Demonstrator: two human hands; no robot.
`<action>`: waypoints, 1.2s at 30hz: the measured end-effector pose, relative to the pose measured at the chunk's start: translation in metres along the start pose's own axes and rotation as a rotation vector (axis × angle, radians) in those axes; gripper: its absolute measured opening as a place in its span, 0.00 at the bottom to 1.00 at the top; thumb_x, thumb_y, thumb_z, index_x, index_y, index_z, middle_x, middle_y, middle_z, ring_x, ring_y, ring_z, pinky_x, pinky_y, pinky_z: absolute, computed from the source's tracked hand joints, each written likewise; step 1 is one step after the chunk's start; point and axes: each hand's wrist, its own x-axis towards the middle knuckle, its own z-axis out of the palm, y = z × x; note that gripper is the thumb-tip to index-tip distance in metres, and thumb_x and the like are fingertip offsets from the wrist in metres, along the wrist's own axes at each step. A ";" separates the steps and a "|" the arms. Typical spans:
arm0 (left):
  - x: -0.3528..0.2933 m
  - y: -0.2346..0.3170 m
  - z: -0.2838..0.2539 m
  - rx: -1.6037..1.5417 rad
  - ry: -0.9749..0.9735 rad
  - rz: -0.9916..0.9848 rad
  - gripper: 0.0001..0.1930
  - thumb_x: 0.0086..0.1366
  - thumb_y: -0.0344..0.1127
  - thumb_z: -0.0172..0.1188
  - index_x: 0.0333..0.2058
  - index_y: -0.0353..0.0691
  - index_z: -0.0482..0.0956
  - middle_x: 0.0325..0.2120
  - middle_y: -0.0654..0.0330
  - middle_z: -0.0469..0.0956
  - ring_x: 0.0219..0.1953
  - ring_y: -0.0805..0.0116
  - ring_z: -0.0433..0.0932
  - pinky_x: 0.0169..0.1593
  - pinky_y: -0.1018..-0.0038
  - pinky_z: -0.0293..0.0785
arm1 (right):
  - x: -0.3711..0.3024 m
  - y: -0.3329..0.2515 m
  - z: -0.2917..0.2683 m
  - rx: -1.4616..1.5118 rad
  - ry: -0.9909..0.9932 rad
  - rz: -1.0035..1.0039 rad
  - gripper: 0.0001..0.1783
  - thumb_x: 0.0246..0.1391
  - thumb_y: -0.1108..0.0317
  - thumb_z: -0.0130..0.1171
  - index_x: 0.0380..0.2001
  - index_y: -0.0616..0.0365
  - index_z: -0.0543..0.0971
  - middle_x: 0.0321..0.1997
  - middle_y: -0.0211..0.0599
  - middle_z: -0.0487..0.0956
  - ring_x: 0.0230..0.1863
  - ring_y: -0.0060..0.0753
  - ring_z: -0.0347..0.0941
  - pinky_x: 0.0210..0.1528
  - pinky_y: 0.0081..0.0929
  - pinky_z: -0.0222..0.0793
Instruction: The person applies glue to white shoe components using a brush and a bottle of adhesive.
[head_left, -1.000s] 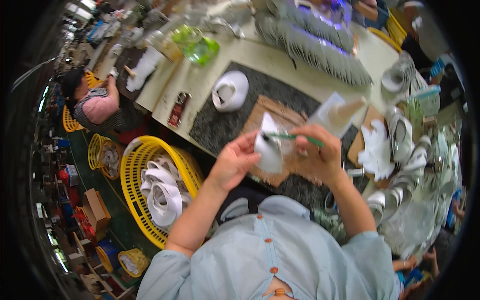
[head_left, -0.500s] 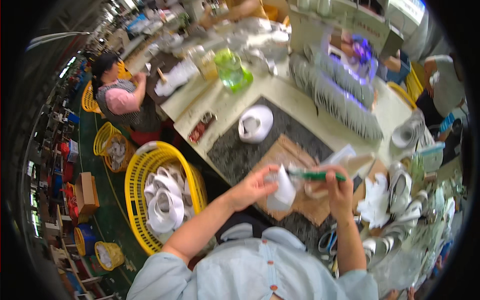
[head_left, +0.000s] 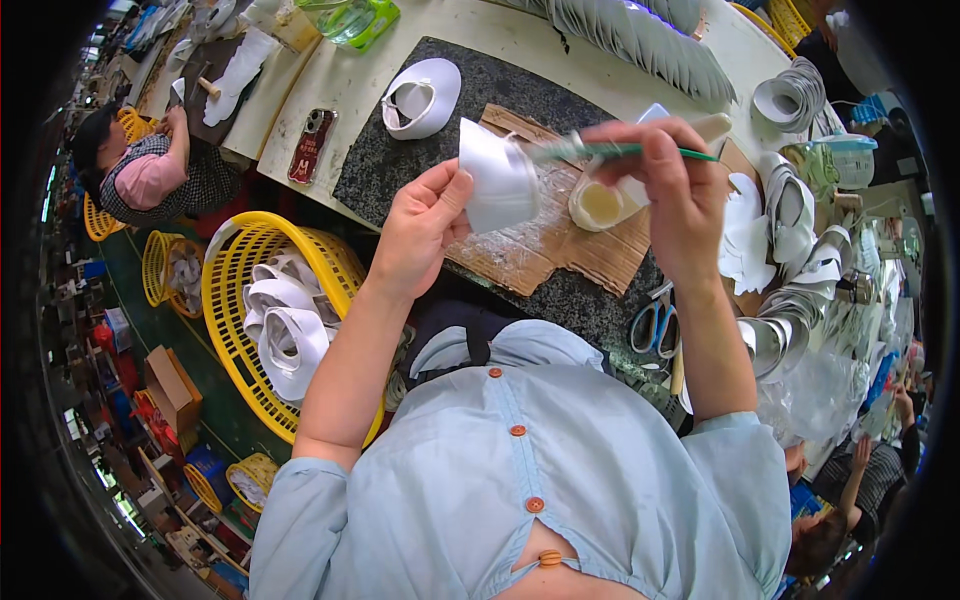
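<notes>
My left hand (head_left: 425, 225) pinches a white shoe upper (head_left: 497, 182) between thumb and fingers, holding it raised over a torn piece of cardboard (head_left: 600, 262). My right hand (head_left: 685, 195) grips a brush (head_left: 625, 149) by its thin green handle. The bristle end, somewhat blurred, is at the upper's right edge; whether it touches I cannot tell. Below the brush stands a white cup (head_left: 577, 212) with pale yellowish liquid. Another white upper (head_left: 425, 100) rests on the dark speckled mat (head_left: 465, 62), beyond my left hand.
A yellow basket (head_left: 222, 330) of white uppers stands at my left. Scissors (head_left: 655, 325) lie near my right forearm, and stacked uppers (head_left: 790, 205) fill the right side. A phone (head_left: 312, 147) lies by the table's left edge. A co-worker (head_left: 150, 175) sits at far left.
My view has shifted, so the table sits higher in it. The upper has been turned and opened towards me. My right hand still holds the brush; the liquid in the cup now shows plainly.
</notes>
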 end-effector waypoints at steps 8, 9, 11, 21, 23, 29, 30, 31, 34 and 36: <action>0.002 0.011 0.023 -0.208 -0.080 0.005 0.22 0.73 0.42 0.37 0.61 0.38 0.57 0.54 0.49 0.70 0.55 0.57 0.71 0.57 0.62 0.69 | -0.028 0.005 0.011 -0.134 0.173 -0.241 0.06 0.57 0.72 0.54 0.35 0.66 0.73 0.40 0.44 0.79 0.33 0.22 0.75 0.36 0.19 0.71; 0.003 0.010 0.024 -0.209 -0.082 0.006 0.22 0.73 0.42 0.37 0.61 0.38 0.57 0.54 0.49 0.70 0.55 0.57 0.71 0.57 0.62 0.69 | -0.024 0.004 0.016 0.003 0.329 -0.317 0.06 0.56 0.73 0.54 0.34 0.66 0.73 0.39 0.44 0.80 0.32 0.21 0.75 0.34 0.19 0.71; 0.005 0.012 0.028 -0.277 -0.124 0.003 0.25 0.73 0.46 0.36 0.62 0.39 0.54 0.55 0.48 0.68 0.57 0.57 0.69 0.58 0.60 0.67 | -0.031 0.017 0.009 -0.221 0.256 -0.349 0.05 0.55 0.74 0.53 0.34 0.66 0.73 0.38 0.45 0.79 0.33 0.22 0.75 0.36 0.20 0.71; 0.005 0.022 0.022 -0.411 -0.110 -0.012 0.26 0.71 0.53 0.38 0.60 0.45 0.57 0.56 0.52 0.68 0.54 0.58 0.71 0.57 0.57 0.67 | -0.034 0.022 0.005 0.096 0.207 -0.196 0.06 0.60 0.72 0.49 0.35 0.64 0.72 0.40 0.42 0.78 0.39 0.25 0.74 0.41 0.24 0.72; 0.005 0.025 0.023 -0.427 -0.126 0.004 0.25 0.71 0.51 0.40 0.61 0.45 0.57 0.55 0.52 0.69 0.55 0.57 0.71 0.56 0.54 0.68 | -0.029 0.019 0.005 0.086 0.251 -0.270 0.07 0.60 0.71 0.48 0.35 0.64 0.72 0.40 0.43 0.78 0.38 0.25 0.75 0.38 0.23 0.74; -0.010 0.035 -0.007 -0.258 -0.091 0.129 0.28 0.65 0.31 0.54 0.62 0.45 0.54 0.54 0.50 0.68 0.56 0.57 0.69 0.56 0.56 0.69 | -0.046 0.039 -0.061 -0.130 0.458 0.054 0.10 0.60 0.66 0.51 0.28 0.61 0.73 0.29 0.38 0.81 0.23 0.18 0.72 0.27 0.16 0.69; -0.011 0.036 -0.006 -0.253 -0.073 0.143 0.34 0.60 0.21 0.56 0.62 0.46 0.53 0.53 0.51 0.68 0.56 0.59 0.69 0.57 0.60 0.68 | -0.053 0.055 -0.069 -0.212 0.441 0.161 0.11 0.60 0.65 0.53 0.28 0.61 0.73 0.29 0.37 0.81 0.23 0.19 0.73 0.27 0.17 0.69; -0.011 0.036 -0.005 -0.254 -0.080 0.132 0.34 0.60 0.21 0.56 0.62 0.46 0.53 0.53 0.51 0.68 0.56 0.59 0.69 0.57 0.60 0.68 | -0.063 0.076 -0.074 -0.289 0.424 0.265 0.12 0.60 0.63 0.54 0.28 0.61 0.74 0.29 0.37 0.81 0.23 0.20 0.74 0.27 0.17 0.69; -0.009 0.031 -0.008 -0.059 -0.014 0.112 0.36 0.57 0.15 0.54 0.62 0.46 0.54 0.53 0.53 0.69 0.55 0.64 0.70 0.58 0.68 0.67 | -0.084 0.123 -0.065 -0.526 0.384 0.214 0.13 0.59 0.61 0.56 0.31 0.62 0.75 0.25 0.38 0.80 0.26 0.22 0.77 0.27 0.20 0.70; -0.008 0.029 -0.002 -0.104 0.000 0.109 0.36 0.57 0.15 0.54 0.62 0.46 0.54 0.53 0.53 0.69 0.55 0.65 0.70 0.58 0.68 0.68 | -0.095 0.145 -0.065 -0.650 0.426 0.126 0.13 0.58 0.61 0.57 0.32 0.62 0.76 0.23 0.38 0.79 0.26 0.22 0.77 0.28 0.21 0.70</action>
